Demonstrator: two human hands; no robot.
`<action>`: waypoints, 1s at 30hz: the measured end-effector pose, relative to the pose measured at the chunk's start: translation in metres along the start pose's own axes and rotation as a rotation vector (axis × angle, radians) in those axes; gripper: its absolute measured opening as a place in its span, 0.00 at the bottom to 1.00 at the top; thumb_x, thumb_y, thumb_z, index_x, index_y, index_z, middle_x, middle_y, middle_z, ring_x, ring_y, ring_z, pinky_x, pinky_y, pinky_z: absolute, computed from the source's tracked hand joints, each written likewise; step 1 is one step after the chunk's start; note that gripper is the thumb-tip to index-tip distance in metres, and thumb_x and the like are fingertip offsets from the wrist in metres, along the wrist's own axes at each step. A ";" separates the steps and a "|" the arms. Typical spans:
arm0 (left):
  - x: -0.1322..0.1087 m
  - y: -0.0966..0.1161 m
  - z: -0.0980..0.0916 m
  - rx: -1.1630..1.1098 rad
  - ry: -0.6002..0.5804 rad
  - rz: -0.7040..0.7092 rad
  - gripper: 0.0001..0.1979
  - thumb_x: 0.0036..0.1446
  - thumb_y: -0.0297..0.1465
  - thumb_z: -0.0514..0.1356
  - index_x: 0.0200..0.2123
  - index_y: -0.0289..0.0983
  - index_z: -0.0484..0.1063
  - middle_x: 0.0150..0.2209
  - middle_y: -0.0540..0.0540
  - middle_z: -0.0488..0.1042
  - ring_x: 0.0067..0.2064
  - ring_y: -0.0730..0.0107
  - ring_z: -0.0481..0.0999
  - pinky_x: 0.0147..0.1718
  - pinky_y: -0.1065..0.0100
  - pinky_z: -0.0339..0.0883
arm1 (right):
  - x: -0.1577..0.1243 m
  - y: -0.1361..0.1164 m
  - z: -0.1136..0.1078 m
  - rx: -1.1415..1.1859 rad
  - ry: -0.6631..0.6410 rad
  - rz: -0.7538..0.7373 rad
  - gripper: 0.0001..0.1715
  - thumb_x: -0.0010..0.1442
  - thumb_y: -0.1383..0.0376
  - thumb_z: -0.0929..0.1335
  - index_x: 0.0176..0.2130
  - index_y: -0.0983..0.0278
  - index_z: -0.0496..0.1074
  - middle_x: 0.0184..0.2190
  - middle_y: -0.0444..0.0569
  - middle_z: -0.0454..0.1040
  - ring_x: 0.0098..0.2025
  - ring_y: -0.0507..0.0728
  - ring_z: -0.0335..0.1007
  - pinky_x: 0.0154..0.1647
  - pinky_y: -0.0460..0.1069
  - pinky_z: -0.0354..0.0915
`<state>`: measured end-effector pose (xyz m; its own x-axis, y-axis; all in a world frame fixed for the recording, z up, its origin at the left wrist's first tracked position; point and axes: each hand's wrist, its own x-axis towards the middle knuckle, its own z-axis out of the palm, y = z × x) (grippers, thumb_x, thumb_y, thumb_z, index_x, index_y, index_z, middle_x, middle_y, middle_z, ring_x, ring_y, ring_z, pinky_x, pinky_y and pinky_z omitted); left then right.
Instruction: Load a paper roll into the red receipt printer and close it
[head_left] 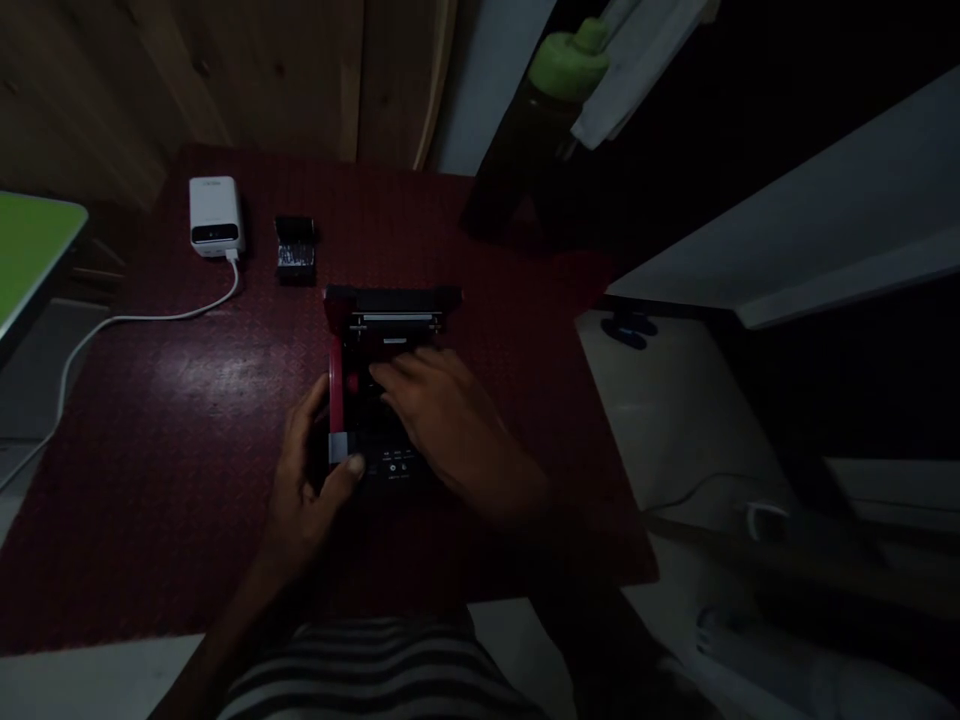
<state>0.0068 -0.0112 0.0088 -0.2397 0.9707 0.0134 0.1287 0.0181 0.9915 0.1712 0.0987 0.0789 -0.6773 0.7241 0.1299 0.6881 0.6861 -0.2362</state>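
Observation:
A small red and black printer-like machine [337, 395] lies on the dark red table, its lid [394, 300] raised at the far side. My left hand [304, 490] holds the machine's left front corner, thumb on the top near a grey patch and fingers along the red side. Over the open compartment, my right hand [450, 425] reaches in with its fingers bent and close together. Its fingertips are partly hidden, and I cannot make out what they grip inside. Printed symbols show on the black front panel [396, 468].
A white power bank [215, 215] with a plugged-in white cable [165, 317] sits at the back left. Beside it lies a small black object [295, 250] with a shiny middle. A green-capped bottle [568, 68] stands at the back right. The room is dim.

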 end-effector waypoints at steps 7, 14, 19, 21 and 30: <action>0.004 -0.012 -0.006 0.014 -0.032 0.054 0.40 0.69 0.44 0.69 0.80 0.47 0.64 0.79 0.39 0.66 0.81 0.41 0.63 0.79 0.41 0.58 | 0.035 -0.015 -0.002 -0.142 -0.297 0.104 0.17 0.74 0.79 0.67 0.50 0.66 0.83 0.35 0.55 0.87 0.38 0.63 0.88 0.35 0.52 0.72; 0.007 -0.013 -0.006 -0.012 -0.040 0.033 0.40 0.68 0.43 0.70 0.79 0.48 0.65 0.79 0.40 0.66 0.80 0.40 0.63 0.78 0.40 0.57 | 0.033 -0.010 -0.008 -0.137 -0.294 0.077 0.15 0.70 0.78 0.71 0.52 0.65 0.82 0.41 0.56 0.88 0.40 0.63 0.88 0.38 0.53 0.75; 0.006 -0.015 -0.006 -0.009 -0.040 0.062 0.39 0.70 0.44 0.69 0.80 0.49 0.63 0.79 0.39 0.65 0.80 0.41 0.63 0.78 0.41 0.58 | 0.020 -0.016 -0.013 -0.182 -0.206 0.046 0.12 0.69 0.77 0.73 0.50 0.66 0.82 0.46 0.57 0.87 0.48 0.65 0.85 0.50 0.57 0.76; 0.006 -0.014 -0.006 -0.003 -0.040 0.057 0.40 0.70 0.44 0.69 0.80 0.49 0.63 0.79 0.39 0.65 0.80 0.42 0.63 0.78 0.42 0.59 | 0.008 -0.014 -0.017 -0.156 -0.113 0.005 0.11 0.68 0.76 0.73 0.49 0.65 0.81 0.46 0.56 0.87 0.49 0.65 0.84 0.53 0.57 0.75; 0.005 -0.018 -0.005 0.009 0.003 0.022 0.40 0.69 0.47 0.70 0.79 0.50 0.65 0.79 0.42 0.67 0.80 0.40 0.64 0.77 0.44 0.63 | -0.060 0.070 -0.038 0.583 0.411 0.373 0.14 0.64 0.63 0.78 0.50 0.56 0.81 0.45 0.44 0.86 0.45 0.59 0.84 0.46 0.54 0.78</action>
<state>-0.0020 -0.0078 -0.0082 -0.2392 0.9703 0.0353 0.1424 -0.0009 0.9898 0.2698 0.1054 0.0910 -0.2018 0.9442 0.2603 0.5270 0.3287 -0.7837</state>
